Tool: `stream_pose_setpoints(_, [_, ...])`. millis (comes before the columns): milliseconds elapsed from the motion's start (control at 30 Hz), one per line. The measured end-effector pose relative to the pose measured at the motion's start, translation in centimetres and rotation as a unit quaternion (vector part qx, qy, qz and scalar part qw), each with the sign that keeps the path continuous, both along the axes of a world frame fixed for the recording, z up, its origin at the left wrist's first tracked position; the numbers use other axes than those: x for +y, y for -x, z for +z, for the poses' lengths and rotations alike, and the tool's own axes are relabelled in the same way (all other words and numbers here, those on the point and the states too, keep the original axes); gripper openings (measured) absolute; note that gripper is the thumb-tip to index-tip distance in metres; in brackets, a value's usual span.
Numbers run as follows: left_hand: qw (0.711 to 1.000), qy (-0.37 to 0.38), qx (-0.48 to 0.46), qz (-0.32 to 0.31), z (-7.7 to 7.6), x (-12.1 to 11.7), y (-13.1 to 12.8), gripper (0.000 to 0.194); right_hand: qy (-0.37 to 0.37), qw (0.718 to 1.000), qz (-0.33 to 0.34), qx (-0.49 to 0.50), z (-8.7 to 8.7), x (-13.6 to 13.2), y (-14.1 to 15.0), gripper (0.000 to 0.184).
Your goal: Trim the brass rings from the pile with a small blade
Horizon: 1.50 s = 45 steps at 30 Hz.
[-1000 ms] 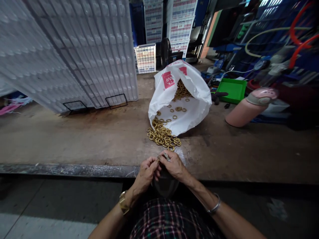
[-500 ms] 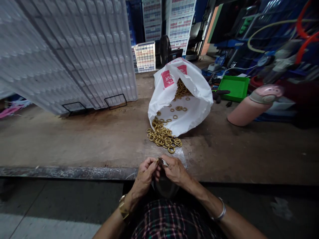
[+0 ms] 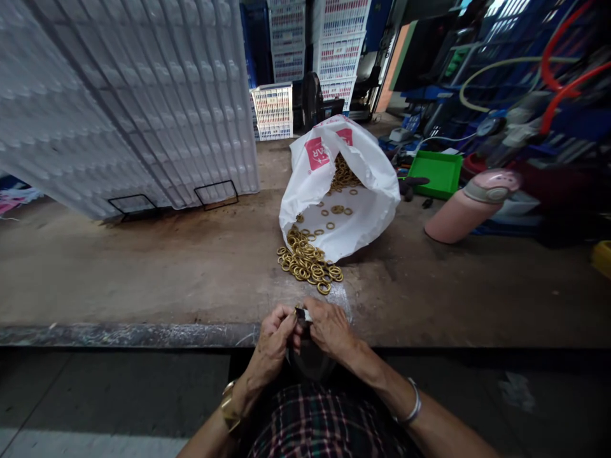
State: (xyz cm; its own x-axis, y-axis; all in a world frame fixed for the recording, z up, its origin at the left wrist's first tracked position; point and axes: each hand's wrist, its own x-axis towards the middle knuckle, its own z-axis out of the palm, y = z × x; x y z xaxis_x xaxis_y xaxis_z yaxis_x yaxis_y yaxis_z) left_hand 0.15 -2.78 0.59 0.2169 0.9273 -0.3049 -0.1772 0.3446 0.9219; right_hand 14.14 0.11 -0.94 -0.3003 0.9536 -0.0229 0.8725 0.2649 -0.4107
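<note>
Dim workshop around a wooden workbench (image 3: 119, 267).
Beyond the workbench's far edge rise stacked white crates (image 3: 340, 57) — a single crate (image 3: 273, 113) beside them catches bright light. Below the workbench's near edge, the grey floor (image 3: 119, 388) lies mostly in shadow — paler farther out from the workbench.

Legible text only on the white plastic bag (image 3: 300, 186): pale capitals "AR" on its red panel (image 3: 316, 154), preceding letter unclear, set at a slant, with a star- or plus-like mark just beside them and a tiny circled mark near the panel's corner, too small to read. Second red panel (image 3: 344, 136), same bag, has pale lettering, partly cut off, can't be made out. Small marks on the stacked white crates (image 3: 338, 56) and the gauge dial (image 3: 486, 127): unreadable.
</note>
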Motion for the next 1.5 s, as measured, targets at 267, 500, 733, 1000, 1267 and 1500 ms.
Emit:
stream_pose_setpoints(267, [0.989,0.051,-0.138,-0.011,1.0,-0.8,-0.1,0.024,-0.060,0.987,-0.148,-0.005,-0.7,1.8,-3.0,0.022])
stream_pose_setpoints(500, [0.969,0.114,-0.217,0.040,0.1,0.5,0.0,0.014,-0.073,0.980,-0.182,-0.031,-1.0,2.7,-3.1,0.018])
stream_pose_setpoints(733, [0.939,0.176,-0.292,0.034,-0.1,1.2,0.1,0.019,-0.061,0.984,-0.164,0.015,-1.1,3.3,-3.6,0.012])
stream_pose_setpoints(1000, [0.989,0.064,-0.117,0.059,-0.6,2.4,-1.2,0.027,-0.053,0.970,-0.109,0.209,0.0,2.8,-2.6,0.017])
stream_pose_setpoints(1267, [0.998,0.006,0.042,0.049,0.5,3.2,-1.2,0.031,-0.009,0.960,-0.050,0.276,1.3,1.9,-1.1,0.018])
stream_pose_setpoints(1500, [0.990,-0.098,0.074,0.062,0.0,3.2,-0.9,0.022,0.061,0.936,-0.086,0.335,0.8,2.0,-0.2,0.027])
